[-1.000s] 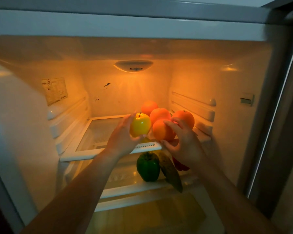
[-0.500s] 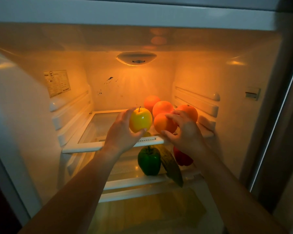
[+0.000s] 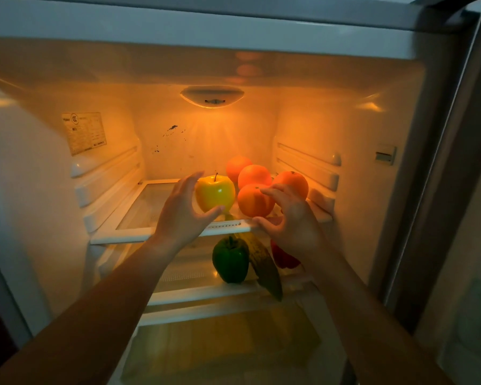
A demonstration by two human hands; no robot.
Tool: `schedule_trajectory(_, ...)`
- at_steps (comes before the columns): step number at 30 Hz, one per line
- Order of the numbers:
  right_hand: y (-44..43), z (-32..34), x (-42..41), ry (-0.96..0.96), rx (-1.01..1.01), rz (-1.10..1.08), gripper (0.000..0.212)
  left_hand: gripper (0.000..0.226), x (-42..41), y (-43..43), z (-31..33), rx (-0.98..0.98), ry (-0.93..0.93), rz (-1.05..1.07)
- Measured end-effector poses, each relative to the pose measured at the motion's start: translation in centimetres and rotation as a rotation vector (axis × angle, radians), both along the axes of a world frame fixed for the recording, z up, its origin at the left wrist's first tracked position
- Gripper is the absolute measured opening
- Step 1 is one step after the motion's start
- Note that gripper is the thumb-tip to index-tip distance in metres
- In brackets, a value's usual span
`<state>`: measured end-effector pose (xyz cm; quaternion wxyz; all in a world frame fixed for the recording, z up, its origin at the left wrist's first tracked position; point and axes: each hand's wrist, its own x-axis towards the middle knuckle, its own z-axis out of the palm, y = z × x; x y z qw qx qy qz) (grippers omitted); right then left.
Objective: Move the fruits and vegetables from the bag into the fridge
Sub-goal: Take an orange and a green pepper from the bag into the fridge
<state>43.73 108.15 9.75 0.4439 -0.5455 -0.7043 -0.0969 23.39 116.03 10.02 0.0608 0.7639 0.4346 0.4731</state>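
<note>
A yellow apple (image 3: 215, 193) stands on the upper glass shelf (image 3: 122, 236) of the open fridge. My left hand (image 3: 182, 215) curves around its left side with the fingers apart and the thumb just below it. Several oranges sit to its right; the front orange (image 3: 252, 202) rests near the shelf's front edge. My right hand (image 3: 292, 220) hovers at it with loose, spread fingers, fingertips at its top. The bag is not in view.
On the lower shelf (image 3: 195, 295) lie a green bell pepper (image 3: 229, 259), a dark long vegetable (image 3: 264, 265) and a red vegetable (image 3: 282, 258) partly behind my right wrist. A crisper drawer (image 3: 220, 343) sits below. The fridge's frame (image 3: 456, 162) rises at the right.
Both hands gripped their fruit before; now the apple and the front orange rest on the upper shelf and both hands have loosened with fingers spread.
</note>
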Motion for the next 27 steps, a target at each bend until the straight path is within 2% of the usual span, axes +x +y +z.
schedule_trajectory(5, -2.7, -0.5, -0.4, 0.02, 0.037, -0.014, 0.053, 0.075, -1.7, -2.6, -0.8, -0.032, -0.05, -0.039)
schedule_trajectory(9, -5.8, -1.8, -1.8, -0.008, 0.035, -0.008, 0.052, 0.066, -3.4, -6.2, -1.9, 0.029, -0.044, -0.083)
schedule_trajectory(15, -10.1, -4.9, -5.4, 0.05, -0.147, 0.06, 0.051, 0.059, -6.8, -12.2, -5.4, -0.018, 0.074, -0.183)
schedule_trajectory(21, -17.9, -10.0, -10.5, 0.064, -0.314, 0.017, 0.047, 0.053, -12.2, -20.1, -10.8, -0.194, 0.135, -0.264)
schedule_trajectory(27, -26.2, -13.5, -14.6, 0.084, -0.455, -0.09, 0.047, 0.059, -15.1, -27.1, -13.8, -0.261, 0.21, -0.34)
